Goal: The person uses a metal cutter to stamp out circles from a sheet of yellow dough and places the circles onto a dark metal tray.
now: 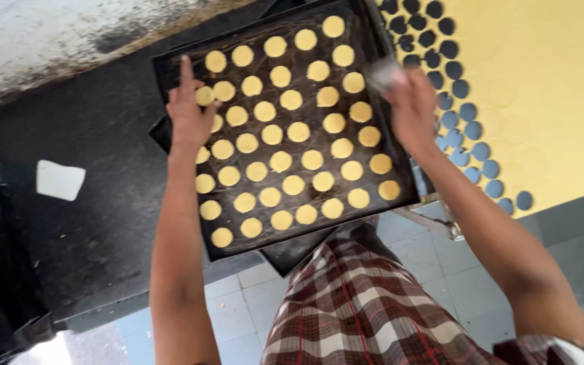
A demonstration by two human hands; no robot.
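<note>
1. Rows of pale yellow round dough discs (pixel 298 132) fill the dark rectangular metal baking tray (pixel 170 67) beneath my two hands.
2. My left hand (pixel 189 115) lies on the tray's left part, index finger stretched straight out, the other fingers curled down on a disc at the end of a row; more discs sit just beside and under the palm.
3. My right hand (pixel 410 108) hovers at the tray's right rim, fingers closed round a small shiny cutter-like thing (pixel 383 73); it is blurred, so I can only call it probably metal.
4. Beyond the right fingers spreads a flat yellow rolled dough sheet (pixel 542 88), punched with round holes.
5. Well apart from the left fingers, a white paper scrap (pixel 60 180) lies on the black worktop (pixel 103 223).
</note>
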